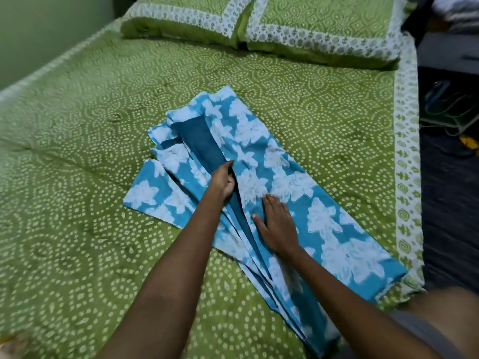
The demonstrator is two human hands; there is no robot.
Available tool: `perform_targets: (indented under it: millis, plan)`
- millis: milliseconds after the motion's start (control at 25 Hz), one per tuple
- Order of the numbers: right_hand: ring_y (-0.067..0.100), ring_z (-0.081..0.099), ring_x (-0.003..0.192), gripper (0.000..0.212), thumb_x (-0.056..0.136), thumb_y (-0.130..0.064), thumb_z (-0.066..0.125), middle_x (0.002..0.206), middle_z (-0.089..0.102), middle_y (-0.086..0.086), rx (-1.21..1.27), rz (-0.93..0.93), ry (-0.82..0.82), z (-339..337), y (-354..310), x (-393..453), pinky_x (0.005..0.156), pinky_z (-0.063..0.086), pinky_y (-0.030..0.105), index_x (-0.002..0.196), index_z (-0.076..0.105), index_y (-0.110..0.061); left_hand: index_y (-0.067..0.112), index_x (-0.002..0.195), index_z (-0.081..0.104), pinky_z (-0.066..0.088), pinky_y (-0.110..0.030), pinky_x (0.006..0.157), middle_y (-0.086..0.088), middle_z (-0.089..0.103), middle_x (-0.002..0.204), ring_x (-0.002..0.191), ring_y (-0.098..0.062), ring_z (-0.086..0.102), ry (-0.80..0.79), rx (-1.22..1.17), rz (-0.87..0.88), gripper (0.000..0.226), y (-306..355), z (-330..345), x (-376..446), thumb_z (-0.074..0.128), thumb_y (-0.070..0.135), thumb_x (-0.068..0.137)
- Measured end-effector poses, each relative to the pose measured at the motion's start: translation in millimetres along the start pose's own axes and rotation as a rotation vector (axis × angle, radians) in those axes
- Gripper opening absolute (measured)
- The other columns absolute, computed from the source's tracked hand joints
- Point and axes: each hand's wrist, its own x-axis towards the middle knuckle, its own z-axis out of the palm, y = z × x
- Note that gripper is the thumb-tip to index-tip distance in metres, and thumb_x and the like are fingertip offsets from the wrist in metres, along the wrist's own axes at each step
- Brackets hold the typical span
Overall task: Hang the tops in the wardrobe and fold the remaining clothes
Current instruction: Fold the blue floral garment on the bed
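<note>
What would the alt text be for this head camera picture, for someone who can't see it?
A person's left hand grips a fold of a blue white-flowered garment on a green bedspread, while the right hand presses it flat.

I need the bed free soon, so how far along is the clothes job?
Only one piece shows: a blue floral garment spread lengthwise on the green bedspread, already doubled over along its length. The left hand grips a fold edge near the middle while the right hand presses flat on the cloth. It still needs folding down shorter. No other clothes or wardrobe are in view, so the hanging cannot be judged.
</note>
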Motion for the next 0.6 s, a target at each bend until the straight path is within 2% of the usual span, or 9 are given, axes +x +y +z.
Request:
perform_targets:
  millis: [80,160,320,400,480,560,600]
  plan:
    - [0.018,0.019,0.144,0.075,0.09,-0.058,0.017,0.154,0.027,0.006,0.022,-0.033,0.044,6.2,3.6,1.3,0.115,0.001,0.026,0.147,0.028,-0.01,0.003,0.107,0.058,0.055,-0.033,0.078,-0.004,0.063,0.104,0.072,-0.019,0.064,-0.016,0.005,-0.009,0.015,20.2,5.8,29.3,0.051,0.009,0.095]
    - [0.019,0.025,0.142,0.075,0.091,-0.06,0.017,0.152,0.032,0.006,0.03,-0.046,0.09,13.6,9.1,-2.6,0.116,0.003,0.025,0.145,0.033,-0.01,0.001,0.12,0.056,0.057,-0.038,0.067,-0.011,0.065,0.105,0.075,-0.023,0.065,0.001,0.088,-0.013,0.029,32.6,12.7,54.3,0.054,0.014,0.094]
    - [0.016,0.033,0.136,0.069,0.095,-0.059,0.02,0.145,0.043,0.004,0.041,-0.041,0.171,21.0,14.1,2.0,0.114,0.011,0.027,0.14,0.042,-0.011,0.002,0.121,0.057,0.051,-0.045,0.086,-0.011,0.063,0.112,0.086,-0.028,0.062,0.068,0.078,0.067,0.034,61.8,37.8,76.1,0.06,0.02,0.092]
    - [0.013,0.029,0.137,0.07,0.093,-0.061,0.022,0.147,0.041,0.001,0.09,-0.032,0.163,17.6,12.4,6.2,0.115,0.008,0.024,0.141,0.041,-0.014,0.0,0.123,0.054,0.051,-0.045,0.084,-0.013,0.061,0.113,0.09,-0.029,0.061,0.126,-0.013,0.163,0.037,76.8,34.7,84.3,0.058,0.021,0.093]
    - [0.013,0.025,0.14,0.079,0.088,-0.069,0.016,0.15,0.035,-0.002,0.123,-0.031,0.121,13.9,11.2,3.9,0.115,0.004,0.023,0.143,0.036,-0.017,0.0,0.125,0.052,0.052,-0.044,0.083,-0.016,0.06,0.118,0.097,-0.029,0.062,0.152,-0.062,0.217,0.042,80.0,9.6,95.0,0.06,0.023,0.092]
    - [0.013,0.02,0.142,0.092,0.08,-0.079,0.008,0.153,0.028,-0.004,0.151,-0.013,0.046,4.9,7.8,3.1,0.114,0.001,0.023,0.146,0.031,-0.019,0.003,0.132,0.049,0.05,-0.047,0.09,-0.018,0.057,0.128,0.112,-0.033,0.058,0.162,-0.1,0.157,0.047,76.6,-24.6,103.3,0.059,0.025,0.092]
    - [0.014,0.02,0.143,0.096,0.077,-0.082,0.01,0.153,0.027,-0.003,0.142,0.004,0.002,-1.8,2.5,5.9,0.114,0.002,0.025,0.146,0.03,-0.019,0.003,0.131,0.05,0.048,-0.047,0.093,-0.017,0.056,0.129,0.117,-0.033,0.055,0.137,-0.134,0.136,0.041,77.4,-33.3,98.6,0.053,0.024,0.095]
